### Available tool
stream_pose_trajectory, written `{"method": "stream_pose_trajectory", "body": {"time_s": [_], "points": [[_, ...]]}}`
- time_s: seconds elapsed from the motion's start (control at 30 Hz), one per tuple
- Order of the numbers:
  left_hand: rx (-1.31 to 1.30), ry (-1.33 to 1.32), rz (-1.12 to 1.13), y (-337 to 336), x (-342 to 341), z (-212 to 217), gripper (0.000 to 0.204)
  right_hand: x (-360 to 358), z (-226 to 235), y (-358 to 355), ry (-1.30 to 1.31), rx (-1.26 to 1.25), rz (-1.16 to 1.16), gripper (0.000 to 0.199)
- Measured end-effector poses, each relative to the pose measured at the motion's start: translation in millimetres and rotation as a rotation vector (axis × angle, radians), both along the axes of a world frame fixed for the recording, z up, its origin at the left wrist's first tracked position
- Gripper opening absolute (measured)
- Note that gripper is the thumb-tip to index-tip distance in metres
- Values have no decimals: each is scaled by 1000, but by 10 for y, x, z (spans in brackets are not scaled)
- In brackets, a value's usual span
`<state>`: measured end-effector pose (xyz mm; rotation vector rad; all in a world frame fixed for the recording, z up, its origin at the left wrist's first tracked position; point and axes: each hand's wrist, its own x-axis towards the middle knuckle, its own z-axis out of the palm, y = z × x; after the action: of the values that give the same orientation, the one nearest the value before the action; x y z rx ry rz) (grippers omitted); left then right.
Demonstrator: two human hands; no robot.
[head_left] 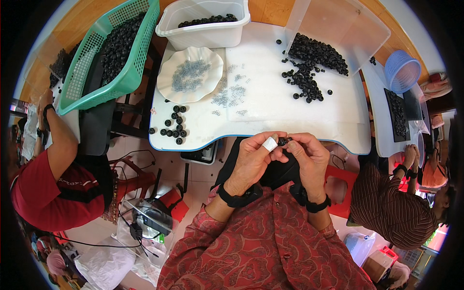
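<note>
Both my hands meet just below the front edge of the white table [290, 121]. My left hand [253, 159], with white tape around one finger, and my right hand [309, 157] pinch one small black ring [283, 141] between their fingertips. On the table ahead lie a wavy white plate [166, 84] bearing tiny clear-grey bits, more such bits [231, 94] scattered beside it, a small group of black rings [175, 124] at the left, and a larger pile of black rings [309, 65] spilling from a tipped clear bin [348, 24].
A white tub [205, 31] of black rings stands at the back, a green basket [125, 77] of them at left. A person in a red shirt [48, 188] sits left, another in a striped shirt [391, 208] right. A blue basket [402, 71] sits far right.
</note>
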<state>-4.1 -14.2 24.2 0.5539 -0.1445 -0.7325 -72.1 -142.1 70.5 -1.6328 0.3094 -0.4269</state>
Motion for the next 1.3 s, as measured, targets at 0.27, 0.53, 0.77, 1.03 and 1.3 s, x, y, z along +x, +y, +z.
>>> {"method": "stream_pose_trajectory", "body": {"time_s": [0.27,0.53,0.77,1.03,1.3], "points": [[22,25,-8,16,4,67,29,-1,-90,-60,-14,154,0,14],[-31,118,-21,20,42,-40,27,5,-82,-30,-24,218,1,16],[-47,125,-5,14,36,-60,28,9,-64,-10,-33,210,4,16],[-18,83,2,10,27,-88,27,10,-53,8,-26,157,9,15],[23,77,25,-4,14,-65,26,8,-68,16,-37,141,-10,15]]}}
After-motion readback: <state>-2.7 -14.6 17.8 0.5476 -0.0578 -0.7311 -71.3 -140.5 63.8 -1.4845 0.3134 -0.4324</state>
